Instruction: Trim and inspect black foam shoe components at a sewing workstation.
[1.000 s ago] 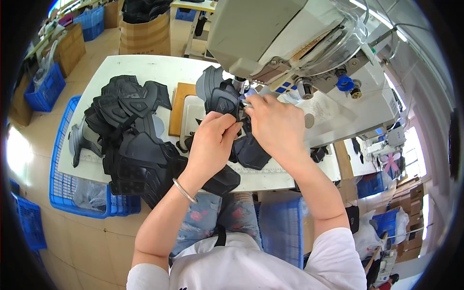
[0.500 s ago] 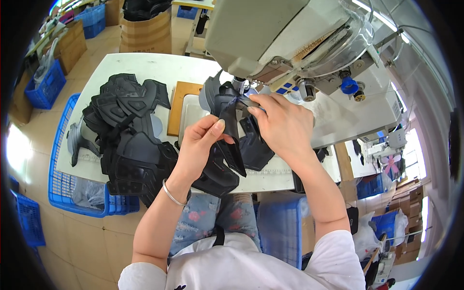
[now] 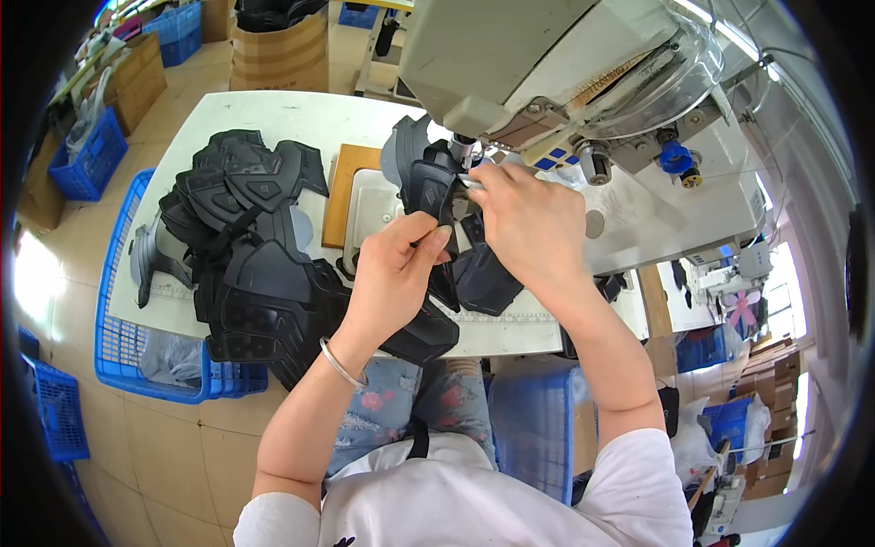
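Piece: black moulded padded panel (image 3: 428,191) under the grey sewing machine head (image 3: 510,55), on the white desk (image 3: 273,114).
Left hand (image 3: 392,273): grip clamped on the panel's lower edge, at 7 o'clock from the needle.
Right hand (image 3: 533,228): fingers pinched on the top edge, nearer the needle.
Long axis: 12 to 6 o'clock.
Stack: black panels (image 3: 246,246) at 9 o'clock.

A brown cardboard box (image 3: 281,50), open-topped and filled with dark goods, stands on the floor just beyond the far edge of the white worktable (image 3: 273,114). More brown cardboard cartons (image 3: 137,77) sit to the table's far left, beside blue plastic crates. A small blue label (image 3: 554,157) with pale squares is fixed to the sewing machine at the table's right end. Stacked brown cartons (image 3: 775,365) line the floor far right of the table.
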`<state>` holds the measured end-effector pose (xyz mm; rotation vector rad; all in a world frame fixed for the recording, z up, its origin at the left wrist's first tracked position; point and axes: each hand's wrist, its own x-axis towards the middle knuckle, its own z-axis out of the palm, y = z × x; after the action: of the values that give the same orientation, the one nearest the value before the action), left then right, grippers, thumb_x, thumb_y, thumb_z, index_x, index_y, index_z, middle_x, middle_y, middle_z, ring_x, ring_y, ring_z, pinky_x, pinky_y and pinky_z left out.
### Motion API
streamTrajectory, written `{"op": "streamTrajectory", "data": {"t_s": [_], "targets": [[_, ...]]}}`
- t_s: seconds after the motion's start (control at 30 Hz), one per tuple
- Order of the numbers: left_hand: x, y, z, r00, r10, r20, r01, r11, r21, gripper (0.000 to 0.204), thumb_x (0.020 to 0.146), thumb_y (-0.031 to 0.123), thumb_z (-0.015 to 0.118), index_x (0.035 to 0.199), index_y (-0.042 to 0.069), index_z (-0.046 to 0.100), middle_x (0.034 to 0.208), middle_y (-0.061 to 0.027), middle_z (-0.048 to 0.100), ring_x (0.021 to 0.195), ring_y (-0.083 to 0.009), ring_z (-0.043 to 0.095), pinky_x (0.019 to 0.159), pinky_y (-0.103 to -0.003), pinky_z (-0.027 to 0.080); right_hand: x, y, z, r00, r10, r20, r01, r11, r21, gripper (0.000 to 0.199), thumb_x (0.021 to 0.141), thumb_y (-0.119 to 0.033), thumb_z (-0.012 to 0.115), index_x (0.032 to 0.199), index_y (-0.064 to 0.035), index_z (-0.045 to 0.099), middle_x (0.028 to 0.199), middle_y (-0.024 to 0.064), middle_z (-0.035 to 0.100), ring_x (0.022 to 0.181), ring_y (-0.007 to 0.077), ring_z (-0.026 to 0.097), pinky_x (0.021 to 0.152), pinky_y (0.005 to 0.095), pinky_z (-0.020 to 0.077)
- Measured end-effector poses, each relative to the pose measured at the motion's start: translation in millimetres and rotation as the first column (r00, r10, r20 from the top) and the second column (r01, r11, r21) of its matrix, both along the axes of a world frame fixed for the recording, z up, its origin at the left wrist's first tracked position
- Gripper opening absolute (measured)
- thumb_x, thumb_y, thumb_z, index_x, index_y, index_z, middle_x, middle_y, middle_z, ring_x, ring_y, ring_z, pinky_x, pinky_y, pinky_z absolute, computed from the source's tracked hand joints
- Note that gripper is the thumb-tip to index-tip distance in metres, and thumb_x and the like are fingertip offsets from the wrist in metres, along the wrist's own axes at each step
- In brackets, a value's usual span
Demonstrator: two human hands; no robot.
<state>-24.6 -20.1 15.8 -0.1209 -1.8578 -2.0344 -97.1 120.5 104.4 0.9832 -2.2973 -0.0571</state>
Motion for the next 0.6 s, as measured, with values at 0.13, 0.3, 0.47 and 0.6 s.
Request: {"op": "streamTrajectory", "data": {"t_s": [0.13,0.3,0.47,0.6], "targets": [[18.8,-17.9,-12.1,0.988,-0.132,-0.082,0.151,0.945,0.291,0.019,0.100,0.010,0.055,0.090,-0.005,0.060,0.088,-0.0026,0.060,0.081,-0.0104,0.064,0.079,-0.027,0.057,-4.3,9.3,-5.1,0.999,0.048,-0.003,-0.048,0.997,-0.061,0.014,0.084,-0.025,0.068,0.091,-0.0136,0.065,0.072,0.0019,0.063,0.058,0.0234,0.064,0.049,0.0359,0.0473],[22.9,-16.7,-21.8,0.987,-0.162,-0.003,0.152,0.919,0.364,0.024,0.101,0.016,0.055,0.092,-0.005,0.061,0.085,-0.0041,0.061,0.080,-0.0113,0.064,0.076,-0.028,0.059,5.3,9.2,-1.3,0.997,0.073,-0.006,-0.073,0.993,-0.092,0.018,0.082,-0.026,0.070,0.096,-0.0153,0.066,0.075,0.0007,0.063,0.060,0.0217,0.064,0.050,0.0342,0.0467],[22.6,-16.1,-18.7,0.992,-0.127,-0.016,0.126,0.939,0.319,0.022,0.101,0.012,0.052,0.088,-0.004,0.059,0.081,-0.0064,0.061,0.075,-0.0125,0.064,0.075,-0.036,0.062,5.4,7.1,-2.9,0.999,0.042,-0.029,-0.042,0.999,-0.010,0.021,0.080,-0.026,0.071,0.099,-0.0162,0.068,0.076,-0.0006,0.062,0.062,0.0192,0.064,0.051,0.0326,0.0472],[23.3,-14.7,-17.3,0.991,-0.136,-0.006,0.130,0.928,0.350,0.024,0.101,0.015,0.054,0.089,-0.005,0.061,0.081,-0.0048,0.059,0.076,-0.0110,0.063,0.073,-0.032,0.062,7.1,3.7,-0.7,0.996,0.067,-0.057,-0.064,0.997,0.040,0.021,0.079,-0.023,0.072,0.098,-0.0149,0.068,0.075,-0.0012,0.060,0.062,0.0172,0.064,0.051,0.0312,0.0474]]}}
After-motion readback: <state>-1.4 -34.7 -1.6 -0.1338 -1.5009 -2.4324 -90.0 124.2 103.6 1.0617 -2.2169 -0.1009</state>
